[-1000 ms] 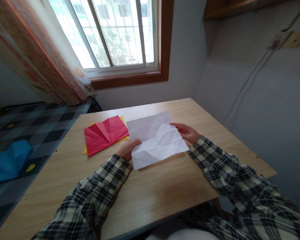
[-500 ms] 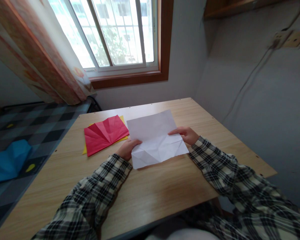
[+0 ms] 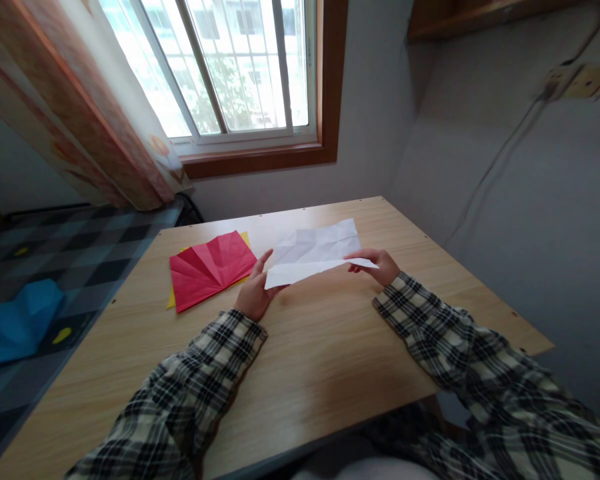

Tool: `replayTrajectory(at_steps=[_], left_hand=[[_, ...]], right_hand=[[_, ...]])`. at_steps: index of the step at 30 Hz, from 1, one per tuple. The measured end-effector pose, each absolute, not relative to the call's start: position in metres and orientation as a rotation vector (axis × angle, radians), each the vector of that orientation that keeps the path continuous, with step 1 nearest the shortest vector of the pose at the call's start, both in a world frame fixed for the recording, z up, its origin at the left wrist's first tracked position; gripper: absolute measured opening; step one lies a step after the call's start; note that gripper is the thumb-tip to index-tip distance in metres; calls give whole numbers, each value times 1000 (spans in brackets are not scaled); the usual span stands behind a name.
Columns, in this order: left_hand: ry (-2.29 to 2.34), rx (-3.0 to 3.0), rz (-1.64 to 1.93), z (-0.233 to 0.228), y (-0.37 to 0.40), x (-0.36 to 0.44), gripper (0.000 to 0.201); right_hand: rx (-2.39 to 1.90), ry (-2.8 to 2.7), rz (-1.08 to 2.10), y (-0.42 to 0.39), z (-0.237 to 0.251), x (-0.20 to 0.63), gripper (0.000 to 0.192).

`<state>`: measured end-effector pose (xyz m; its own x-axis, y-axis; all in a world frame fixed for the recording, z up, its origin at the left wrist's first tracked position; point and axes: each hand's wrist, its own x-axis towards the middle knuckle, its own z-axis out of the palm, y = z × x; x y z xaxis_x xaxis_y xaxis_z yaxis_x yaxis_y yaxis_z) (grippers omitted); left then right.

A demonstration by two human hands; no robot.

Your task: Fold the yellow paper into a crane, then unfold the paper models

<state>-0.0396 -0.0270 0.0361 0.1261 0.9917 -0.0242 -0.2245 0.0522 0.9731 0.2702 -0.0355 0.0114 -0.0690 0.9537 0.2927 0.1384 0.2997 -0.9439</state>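
Observation:
A creased sheet of white paper (image 3: 315, 248) is held above the table, its near strip bent along a fold. My left hand (image 3: 255, 290) supports the near left corner with its fingers underneath, while the thumb points up beside the left edge. On the right side, my right hand (image 3: 377, 265) pinches the sheet, thumb side on top and some fingertips showing below. Close to my left hand lies a fan-creased red sheet of paper (image 3: 210, 270). Beneath it, edges of a yellow sheet (image 3: 171, 298) stick out.
The wooden table (image 3: 320, 373) reaches toward the wall under a barred window (image 3: 250, 73). To the left, a blue folded paper (image 3: 25, 320) rests on a checked cloth surface (image 3: 105, 237). A patterned curtain (image 3: 90, 100) hangs there. A cord runs down from a wall socket (image 3: 587, 81).
The white paper has tipped from showing its whole face to lying flatter, its near edge now farther from me. My left thumb has come off the sheet and points up.

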Motion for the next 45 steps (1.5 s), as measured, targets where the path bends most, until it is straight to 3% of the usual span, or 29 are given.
replayTrajectory(at_steps=[3, 9, 16, 23, 30, 37, 45], left_hand=[[890, 1046, 1154, 29, -27, -36, 70], [855, 1138, 1076, 28, -28, -33, 52], [843, 1150, 1033, 25, -27, -33, 60], [877, 1253, 1035, 21, -30, -34, 47], [957, 1513, 1100, 13, -25, -37, 22], [1078, 1624, 1061, 18, -23, -37, 12], [1080, 1734, 1062, 22, -25, -36, 14]], right_hand=[[-1065, -1424, 980, -34, 11, 269, 39], [-1100, -1423, 1000, -36, 10, 269, 37], [-1059, -1490, 1015, -37, 10, 268, 37], [-1051, -1559, 932, -38, 6, 267, 35], [-1021, -1512, 984, -30, -2, 270, 39], [-1018, -1588, 942, -29, -6, 269, 35], [-999, -1656, 947, -33, -3, 263, 27]])
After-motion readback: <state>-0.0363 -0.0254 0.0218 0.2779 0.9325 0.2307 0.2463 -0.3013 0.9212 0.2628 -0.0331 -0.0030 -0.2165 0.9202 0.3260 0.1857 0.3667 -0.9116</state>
